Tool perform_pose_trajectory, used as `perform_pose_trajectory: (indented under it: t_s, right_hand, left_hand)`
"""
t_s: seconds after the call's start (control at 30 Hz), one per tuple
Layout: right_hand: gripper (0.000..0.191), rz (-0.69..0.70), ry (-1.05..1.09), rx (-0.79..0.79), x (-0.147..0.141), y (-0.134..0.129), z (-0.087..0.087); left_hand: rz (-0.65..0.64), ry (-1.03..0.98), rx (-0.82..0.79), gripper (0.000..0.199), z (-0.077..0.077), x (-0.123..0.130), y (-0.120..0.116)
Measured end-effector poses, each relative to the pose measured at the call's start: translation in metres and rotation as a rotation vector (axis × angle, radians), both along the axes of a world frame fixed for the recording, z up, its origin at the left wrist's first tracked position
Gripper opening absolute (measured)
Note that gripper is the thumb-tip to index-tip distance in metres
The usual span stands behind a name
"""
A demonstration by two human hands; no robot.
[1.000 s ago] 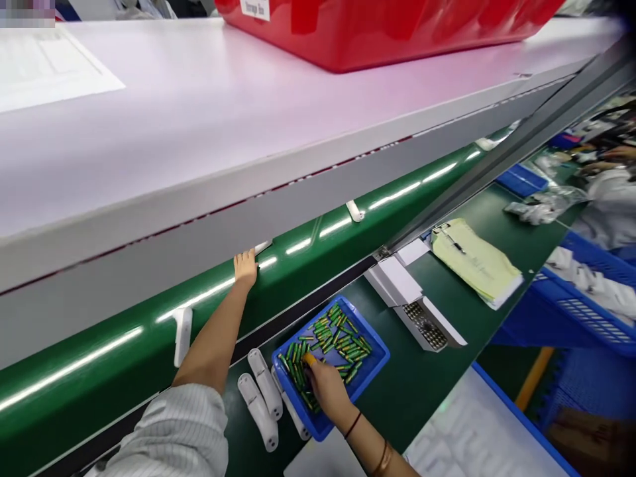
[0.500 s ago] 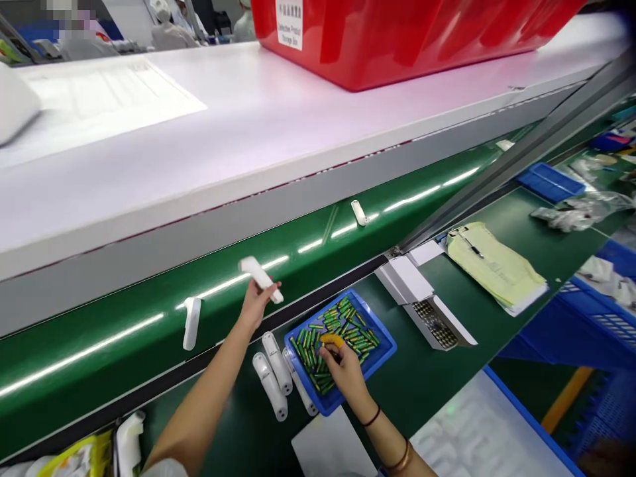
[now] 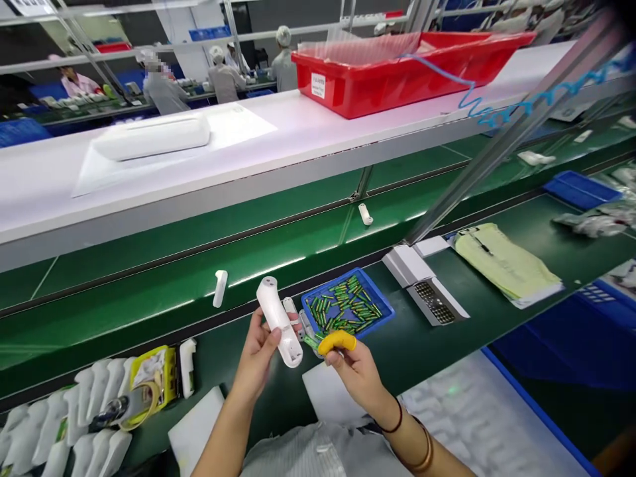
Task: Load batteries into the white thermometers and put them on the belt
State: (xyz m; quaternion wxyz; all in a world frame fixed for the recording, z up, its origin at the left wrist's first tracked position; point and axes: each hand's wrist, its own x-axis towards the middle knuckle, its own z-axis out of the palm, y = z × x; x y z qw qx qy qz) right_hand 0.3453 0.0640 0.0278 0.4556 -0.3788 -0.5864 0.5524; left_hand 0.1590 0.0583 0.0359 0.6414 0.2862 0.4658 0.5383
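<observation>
My left hand (image 3: 261, 348) is wrapped round a white handheld device (image 3: 279, 318), its slot facing up. Close to its right, my right hand (image 3: 350, 361), with a yellow cover on one finger, pinches green batteries (image 3: 311, 341); how many is unclear. Just beyond, the blue tray (image 3: 389, 315) holds many green batteries (image 3: 348, 301). More white devices (image 3: 289, 305) lie partly hidden behind my left hand and the held device.
A white box of small round parts (image 3: 437, 305) and a yellow clipboard (image 3: 504, 262) lie right. At lower left are a yellow basket (image 3: 171, 371) and several white devices (image 3: 99, 384). A red bin (image 3: 358, 86) stands on the shelf above.
The view has shifted, showing more of the room. My left hand has brought the white device back from over the belt. My right hand has come out of the blue tray with batteries.
</observation>
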Motion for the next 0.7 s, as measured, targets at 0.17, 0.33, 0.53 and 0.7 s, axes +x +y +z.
perform_pose_trajectory:
  t_s: [0.17,0.33,0.53,0.7]
  right_hand:
    - [0.021,0.149,-0.248,0.446,0.003,-0.023,0.027]
    - [0.028,0.215,-0.38,0.272,0.004,-0.039,0.044]
    - [0.024,0.303,-0.131,-0.078,0.004,-0.044,0.044]
    - [0.026,0.214,0.123,-0.217,0.017,-0.038,0.049]
  left_hand:
    - [-0.058,-0.018,0.153,0.086,0.021,0.009,-0.032]
    - [-0.01,0.01,0.214,0.11,0.04,0.019,-0.056]
    - [0.022,0.022,0.275,0.103,0.044,0.025,-0.068]
    - [0.085,0.046,0.252,0.103,0.046,0.022,-0.07]
